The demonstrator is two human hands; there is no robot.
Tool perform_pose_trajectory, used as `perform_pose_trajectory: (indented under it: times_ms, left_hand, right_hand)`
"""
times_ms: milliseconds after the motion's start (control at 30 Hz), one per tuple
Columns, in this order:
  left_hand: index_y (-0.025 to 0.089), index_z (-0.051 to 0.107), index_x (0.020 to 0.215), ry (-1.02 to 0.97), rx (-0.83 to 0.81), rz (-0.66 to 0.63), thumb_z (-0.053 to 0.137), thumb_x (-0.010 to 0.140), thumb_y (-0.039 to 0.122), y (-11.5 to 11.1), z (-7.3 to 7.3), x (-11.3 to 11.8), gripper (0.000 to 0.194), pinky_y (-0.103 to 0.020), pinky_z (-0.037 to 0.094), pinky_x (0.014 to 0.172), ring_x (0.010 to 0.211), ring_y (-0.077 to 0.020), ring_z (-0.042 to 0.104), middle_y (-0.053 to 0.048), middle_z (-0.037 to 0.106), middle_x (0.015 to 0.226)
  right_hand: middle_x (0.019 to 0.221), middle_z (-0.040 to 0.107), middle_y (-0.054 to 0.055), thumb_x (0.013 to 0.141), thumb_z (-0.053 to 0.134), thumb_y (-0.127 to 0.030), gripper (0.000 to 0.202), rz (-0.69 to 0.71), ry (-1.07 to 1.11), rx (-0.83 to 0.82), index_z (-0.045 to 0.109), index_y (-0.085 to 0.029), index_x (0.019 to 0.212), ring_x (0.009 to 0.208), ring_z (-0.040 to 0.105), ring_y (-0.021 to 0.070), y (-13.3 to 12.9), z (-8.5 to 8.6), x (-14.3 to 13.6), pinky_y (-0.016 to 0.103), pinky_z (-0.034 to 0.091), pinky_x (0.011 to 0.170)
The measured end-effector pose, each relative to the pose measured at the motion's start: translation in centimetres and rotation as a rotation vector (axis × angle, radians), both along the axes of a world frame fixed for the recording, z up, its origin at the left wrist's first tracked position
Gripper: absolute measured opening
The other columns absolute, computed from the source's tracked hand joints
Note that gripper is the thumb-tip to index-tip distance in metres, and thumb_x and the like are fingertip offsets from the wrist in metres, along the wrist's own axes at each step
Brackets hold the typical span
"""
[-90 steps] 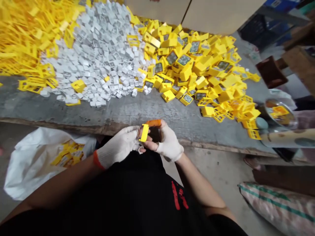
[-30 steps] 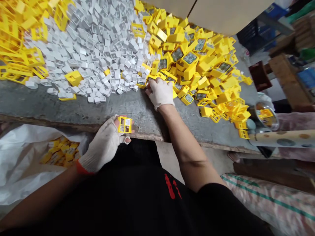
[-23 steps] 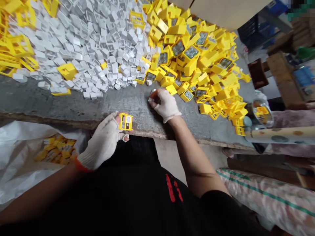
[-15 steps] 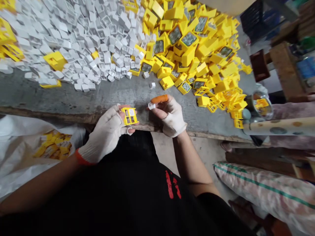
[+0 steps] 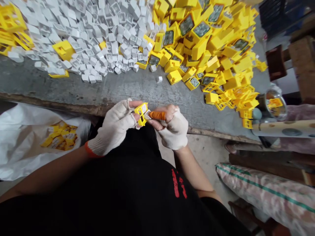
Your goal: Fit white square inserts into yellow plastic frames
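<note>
Yellow windowed frame clamped in my left hand, small white piece pinched in my right hand against the frame's right side, white pieces and yellow blocks heaped beyond my grip.

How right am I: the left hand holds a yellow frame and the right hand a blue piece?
The blue is wrong: the head view shows the right hand holding a white piece. The left hand does hold a yellow frame.
</note>
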State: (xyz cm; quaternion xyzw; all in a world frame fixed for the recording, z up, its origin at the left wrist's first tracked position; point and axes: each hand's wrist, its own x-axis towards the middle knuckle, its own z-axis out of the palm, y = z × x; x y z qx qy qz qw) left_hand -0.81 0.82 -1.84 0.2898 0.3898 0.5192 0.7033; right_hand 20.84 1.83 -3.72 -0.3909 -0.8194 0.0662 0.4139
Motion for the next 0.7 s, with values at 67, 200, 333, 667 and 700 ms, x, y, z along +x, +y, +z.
perform_pose_trajectory:
  times_ms: [67,200,333,667,700]
  left_hand:
    - [0.020,0.084,0.109,-0.026,-0.042,-0.037,0.103,0.082,0.031,0.0,0.0,-0.4,0.035,-0.027,0.063,0.069,0.082,-0.0186,0.072,-0.005,0.080,0.096]
    - [0.020,0.083,0.110,-0.078,-0.159,-0.064,0.107,0.079,0.038,0.0,-0.3,-1.0,0.043,-0.026,0.063,0.065,0.092,-0.0230,0.078,-0.011,0.085,0.112]
    - [0.019,0.081,0.108,-0.041,-0.167,-0.006,0.110,0.075,0.042,0.3,-0.3,-1.0,0.050,-0.027,0.065,0.066,0.090,-0.0218,0.077,-0.010,0.084,0.110]
    - [0.023,0.067,0.112,0.013,-0.236,0.084,0.092,0.093,0.040,1.7,-0.3,-1.2,0.036,-0.029,0.055,0.064,0.095,-0.0285,0.081,-0.007,0.078,0.111]
    - [0.023,0.067,0.113,0.021,-0.242,0.082,0.091,0.094,0.041,1.7,-0.3,-1.2,0.036,-0.029,0.055,0.064,0.094,-0.0284,0.081,-0.008,0.078,0.113]
  right_hand:
    - [0.098,0.087,0.003,0.116,0.072,-0.042,0.018,0.021,-0.130,0.038,0.086,-0.030,0.111,0.084,0.074,0.0232,0.3,0.1,0.5,0.045,0.055,0.084]
    - [0.106,0.088,0.001,0.116,0.067,-0.027,0.024,0.075,-0.312,0.106,0.085,-0.036,0.128,0.091,0.070,0.0212,0.0,0.8,0.7,0.044,0.047,0.088]
    - [0.105,0.087,0.001,0.114,0.069,-0.020,0.025,0.116,-0.375,0.052,0.084,-0.032,0.130,0.094,0.071,0.0204,-0.2,2.0,0.2,0.044,0.045,0.089]
    - [0.137,0.083,0.015,0.094,0.070,-0.010,0.040,-0.251,-0.539,-0.317,0.085,-0.025,0.128,0.124,0.077,0.0394,16.2,-1.0,3.5,0.058,0.060,0.106]
    - [0.130,0.084,0.015,0.093,0.070,-0.011,0.033,-0.227,-0.570,-0.330,0.085,-0.024,0.119,0.121,0.077,0.0396,17.1,-1.2,3.4,0.060,0.060,0.106]
